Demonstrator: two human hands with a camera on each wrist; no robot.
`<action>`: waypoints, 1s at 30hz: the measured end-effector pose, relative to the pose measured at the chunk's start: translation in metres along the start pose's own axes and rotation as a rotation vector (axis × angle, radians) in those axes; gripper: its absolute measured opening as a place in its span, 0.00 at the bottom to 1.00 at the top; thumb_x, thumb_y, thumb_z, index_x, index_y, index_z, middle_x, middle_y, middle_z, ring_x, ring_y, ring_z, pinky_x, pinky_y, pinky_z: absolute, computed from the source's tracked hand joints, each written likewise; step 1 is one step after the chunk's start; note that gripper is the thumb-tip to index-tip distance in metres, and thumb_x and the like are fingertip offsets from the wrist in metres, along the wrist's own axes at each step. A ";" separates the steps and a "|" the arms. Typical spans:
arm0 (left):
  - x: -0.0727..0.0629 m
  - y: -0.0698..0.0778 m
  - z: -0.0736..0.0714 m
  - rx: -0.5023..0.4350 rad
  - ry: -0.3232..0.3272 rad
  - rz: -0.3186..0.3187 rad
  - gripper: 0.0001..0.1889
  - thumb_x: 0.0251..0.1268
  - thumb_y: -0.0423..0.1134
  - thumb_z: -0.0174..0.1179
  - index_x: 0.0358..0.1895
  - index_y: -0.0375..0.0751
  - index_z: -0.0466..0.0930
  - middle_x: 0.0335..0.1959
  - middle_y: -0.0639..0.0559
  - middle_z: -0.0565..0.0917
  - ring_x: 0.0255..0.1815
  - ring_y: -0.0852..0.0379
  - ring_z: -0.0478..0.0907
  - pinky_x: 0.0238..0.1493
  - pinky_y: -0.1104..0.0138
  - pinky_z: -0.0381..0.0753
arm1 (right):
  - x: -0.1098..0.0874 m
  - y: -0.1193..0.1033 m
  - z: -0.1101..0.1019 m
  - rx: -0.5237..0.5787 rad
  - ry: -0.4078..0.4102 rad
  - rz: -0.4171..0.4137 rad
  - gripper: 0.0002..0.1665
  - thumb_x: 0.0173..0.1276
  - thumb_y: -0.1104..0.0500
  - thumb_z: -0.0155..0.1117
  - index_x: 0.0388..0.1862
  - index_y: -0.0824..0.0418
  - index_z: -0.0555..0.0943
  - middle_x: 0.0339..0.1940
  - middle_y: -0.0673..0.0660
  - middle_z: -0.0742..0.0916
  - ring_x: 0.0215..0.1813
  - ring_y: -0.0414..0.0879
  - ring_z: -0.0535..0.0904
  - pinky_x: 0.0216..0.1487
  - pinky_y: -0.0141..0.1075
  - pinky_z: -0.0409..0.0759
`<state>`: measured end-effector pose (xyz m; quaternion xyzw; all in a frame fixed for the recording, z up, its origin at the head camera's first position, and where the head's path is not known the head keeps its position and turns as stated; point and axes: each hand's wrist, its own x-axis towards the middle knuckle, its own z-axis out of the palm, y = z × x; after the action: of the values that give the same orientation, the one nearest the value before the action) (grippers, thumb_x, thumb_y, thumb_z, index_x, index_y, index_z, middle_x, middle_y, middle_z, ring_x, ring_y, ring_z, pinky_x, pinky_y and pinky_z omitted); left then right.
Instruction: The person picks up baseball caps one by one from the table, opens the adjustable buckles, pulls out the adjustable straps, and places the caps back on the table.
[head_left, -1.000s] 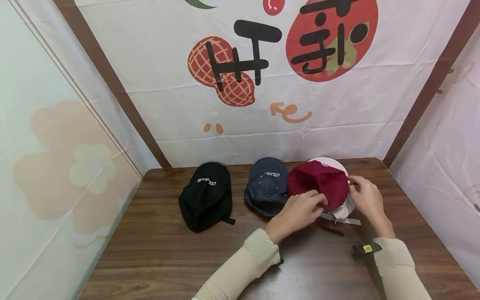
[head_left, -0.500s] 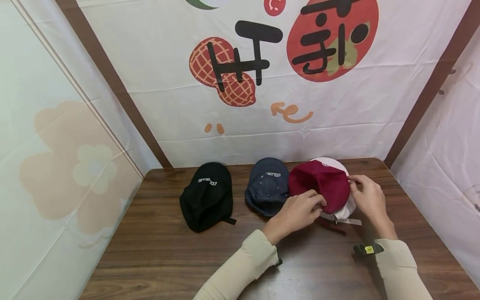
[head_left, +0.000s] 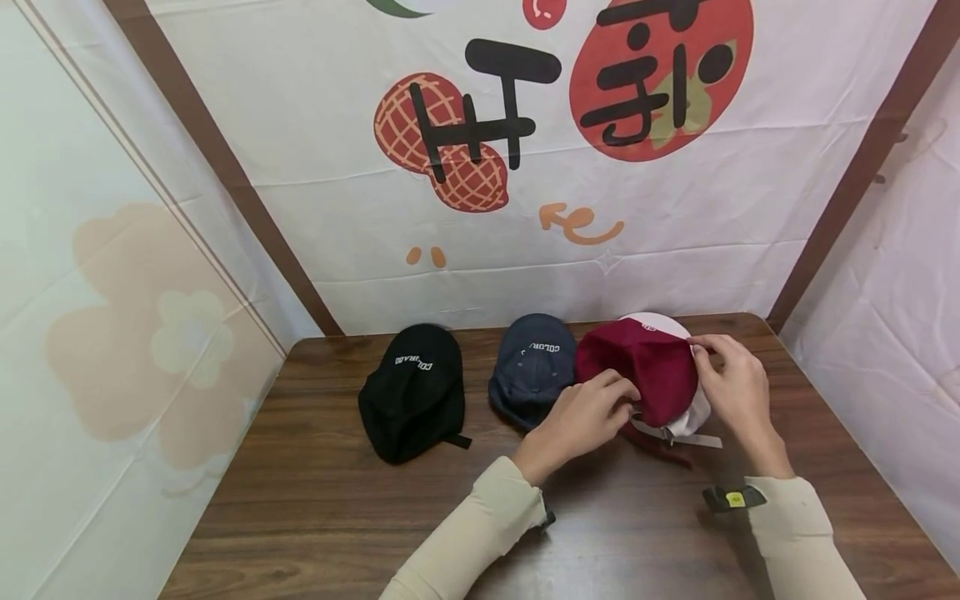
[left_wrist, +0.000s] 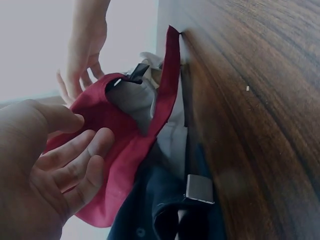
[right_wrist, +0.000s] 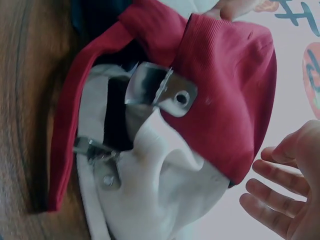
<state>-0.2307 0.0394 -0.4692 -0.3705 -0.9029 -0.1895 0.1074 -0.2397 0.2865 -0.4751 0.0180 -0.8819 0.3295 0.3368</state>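
Observation:
A maroon baseball cap (head_left: pixel 667 383) lies over a white cap (head_left: pixel 692 419), which shows at its far and near edges. My left hand (head_left: pixel 588 414) is at the maroon cap's near left side; in the left wrist view its thumb (left_wrist: pixel 65 119) and loosely bent fingers are spread apart in front of the crown, pinching nothing. At the right side is my right hand (head_left: pixel 735 387), fingertips by the caps' edge. The right wrist view shows its fingers (right_wrist: pixel 272 200) relaxed, with the maroon strap (right_wrist: pixel 67 125) and metal buckles hanging at the back.
Left of the pair sits a navy cap (head_left: pixel 534 367), close against the maroon one. A black cap (head_left: pixel 416 400) lies farther left with its strap end out. The wooden table (head_left: pixel 315 517) meets a printed cloth wall (head_left: pixel 337 233) behind.
My left hand has drawn slightly left, its fingers coming away from the maroon crown. My right hand has shifted a little up along the cap's right edge. The caps stay nearly in place.

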 end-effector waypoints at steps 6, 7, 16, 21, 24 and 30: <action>-0.001 -0.001 -0.008 -0.019 0.029 0.003 0.12 0.79 0.43 0.62 0.59 0.55 0.84 0.52 0.61 0.84 0.36 0.68 0.77 0.33 0.80 0.73 | 0.000 -0.013 -0.004 0.028 0.034 -0.051 0.10 0.77 0.63 0.65 0.51 0.60 0.90 0.49 0.61 0.91 0.39 0.41 0.76 0.38 0.24 0.67; -0.002 -0.001 -0.009 -0.023 0.036 0.006 0.12 0.78 0.42 0.62 0.60 0.55 0.84 0.52 0.61 0.84 0.36 0.67 0.77 0.33 0.80 0.73 | 0.000 -0.016 -0.004 0.033 0.037 -0.062 0.10 0.77 0.63 0.65 0.51 0.61 0.90 0.49 0.61 0.91 0.41 0.42 0.77 0.38 0.22 0.67; -0.013 -0.011 -0.027 -0.026 0.116 0.014 0.10 0.78 0.43 0.62 0.57 0.54 0.85 0.49 0.61 0.87 0.36 0.67 0.79 0.35 0.78 0.78 | -0.006 -0.045 -0.001 0.078 0.049 -0.210 0.10 0.71 0.67 0.71 0.50 0.61 0.90 0.41 0.58 0.91 0.38 0.48 0.77 0.39 0.22 0.67; -0.021 -0.018 -0.038 -0.070 0.143 0.022 0.11 0.77 0.42 0.63 0.57 0.50 0.85 0.48 0.58 0.87 0.33 0.67 0.78 0.33 0.81 0.75 | -0.009 -0.060 0.002 0.112 0.043 -0.283 0.11 0.69 0.68 0.72 0.50 0.61 0.90 0.43 0.58 0.91 0.40 0.47 0.75 0.39 0.29 0.66; -0.026 -0.022 -0.045 -0.102 0.161 0.026 0.11 0.77 0.41 0.64 0.57 0.48 0.85 0.48 0.57 0.87 0.34 0.66 0.78 0.34 0.82 0.75 | -0.011 -0.068 0.005 0.144 0.020 -0.308 0.12 0.68 0.68 0.72 0.50 0.62 0.90 0.45 0.59 0.91 0.43 0.48 0.78 0.43 0.27 0.69; -0.041 -0.035 -0.059 -0.153 0.206 0.018 0.11 0.75 0.39 0.66 0.55 0.44 0.87 0.47 0.55 0.87 0.36 0.64 0.81 0.37 0.76 0.81 | -0.014 -0.083 0.014 0.207 -0.048 -0.345 0.16 0.67 0.67 0.75 0.53 0.61 0.89 0.51 0.59 0.90 0.56 0.53 0.82 0.60 0.17 0.69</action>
<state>-0.2238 -0.0344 -0.4383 -0.3643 -0.8666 -0.2940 0.1727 -0.2156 0.2112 -0.4444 0.2111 -0.8349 0.3552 0.3637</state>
